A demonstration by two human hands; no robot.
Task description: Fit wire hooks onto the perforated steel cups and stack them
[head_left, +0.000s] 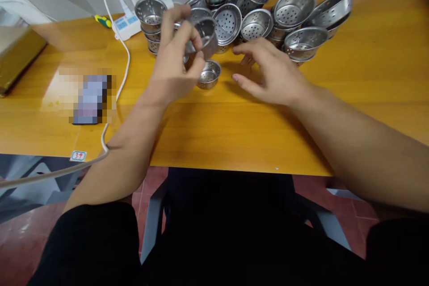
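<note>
Perforated cup (210, 45) is pinched in the left hand (177, 53), right hand (271, 71) spread empty, while a stack (151, 30) already stands left and a small cup (210, 74) sits unstacked nearer.

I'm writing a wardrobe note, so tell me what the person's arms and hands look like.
The left hand and right hand are bare, with no gloves, rings or watch visible. Both forearms are bare too, below short black sleeves.
</note>
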